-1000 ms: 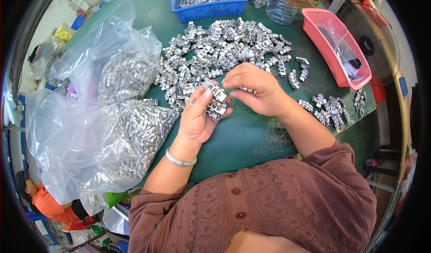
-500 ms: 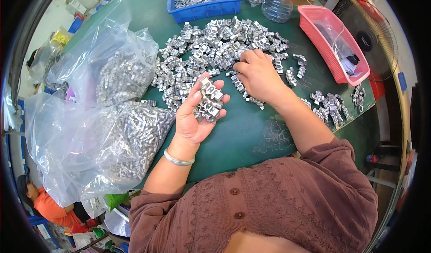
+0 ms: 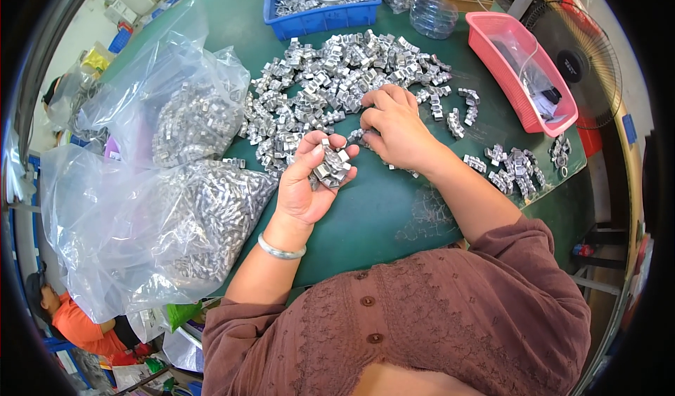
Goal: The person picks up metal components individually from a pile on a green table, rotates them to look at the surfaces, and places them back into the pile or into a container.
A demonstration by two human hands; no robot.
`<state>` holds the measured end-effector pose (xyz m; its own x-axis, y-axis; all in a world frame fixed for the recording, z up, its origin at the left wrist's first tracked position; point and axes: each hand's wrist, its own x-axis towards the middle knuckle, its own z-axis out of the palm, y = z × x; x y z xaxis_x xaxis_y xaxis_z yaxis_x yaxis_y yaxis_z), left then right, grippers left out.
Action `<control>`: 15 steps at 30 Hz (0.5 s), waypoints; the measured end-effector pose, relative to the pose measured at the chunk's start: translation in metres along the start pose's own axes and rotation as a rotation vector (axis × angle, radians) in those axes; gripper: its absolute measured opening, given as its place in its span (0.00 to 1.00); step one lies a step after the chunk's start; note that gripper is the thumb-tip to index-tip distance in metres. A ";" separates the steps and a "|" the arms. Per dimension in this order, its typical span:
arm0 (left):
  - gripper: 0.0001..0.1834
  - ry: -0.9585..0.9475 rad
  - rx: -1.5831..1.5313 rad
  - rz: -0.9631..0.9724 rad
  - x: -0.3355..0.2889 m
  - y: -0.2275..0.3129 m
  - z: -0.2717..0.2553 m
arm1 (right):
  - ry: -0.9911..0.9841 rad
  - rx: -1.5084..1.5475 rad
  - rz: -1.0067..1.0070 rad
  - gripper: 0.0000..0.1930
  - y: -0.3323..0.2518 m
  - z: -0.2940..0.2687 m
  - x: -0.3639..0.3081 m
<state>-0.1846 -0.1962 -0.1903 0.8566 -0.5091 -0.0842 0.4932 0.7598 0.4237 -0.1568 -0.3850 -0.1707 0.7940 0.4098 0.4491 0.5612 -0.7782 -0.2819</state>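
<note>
My left hand [image 3: 307, 188], wearing a pale bangle [image 3: 281, 248], is closed around a bunch of small silvery metal link strips [image 3: 330, 168], held palm up above the table. My right hand [image 3: 399, 132] is at the near right edge of a wide heap of the same metal pieces [image 3: 344, 72]. Its fingers are curled and pinch at a metal link strip [image 3: 356, 136], mostly hidden beneath them. Short curved strips [image 3: 455, 123] lie separately to the right of that hand.
Clear plastic bags [image 3: 204, 220] full of metal pieces bulge at left. A blue bin [image 3: 322, 20] of parts stands at the back, beside a plastic jar [image 3: 431, 16]. At right are a pink basket [image 3: 520, 79], a small pile of strips [image 3: 519, 169] and a fan [image 3: 576, 62]. Another person [image 3: 77, 322] sits lower left.
The bunch in my left hand has tipped and sits lower, with the fingers curled more around it. My right hand has shifted slightly left and nearer, its fingers more bent.
</note>
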 end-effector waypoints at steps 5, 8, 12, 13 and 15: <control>0.14 0.065 0.113 -0.003 0.000 0.001 0.002 | 0.007 0.170 0.029 0.06 0.002 -0.003 0.003; 0.14 0.122 0.059 -0.070 -0.002 0.000 0.000 | -0.056 0.324 0.161 0.07 -0.005 -0.006 0.005; 0.12 0.170 0.072 -0.111 -0.002 -0.002 0.004 | 0.172 0.499 -0.059 0.09 -0.010 -0.005 0.005; 0.12 0.171 0.071 -0.108 -0.002 -0.002 0.004 | 0.188 0.579 -0.043 0.11 -0.013 -0.005 0.004; 0.10 0.168 0.132 -0.094 -0.002 -0.003 0.005 | 0.190 0.605 -0.045 0.12 -0.015 -0.004 0.003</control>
<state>-0.1890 -0.1997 -0.1868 0.8267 -0.4921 -0.2729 0.5571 0.6472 0.5204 -0.1634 -0.3737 -0.1619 0.7426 0.3011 0.5982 0.6697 -0.3329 -0.6638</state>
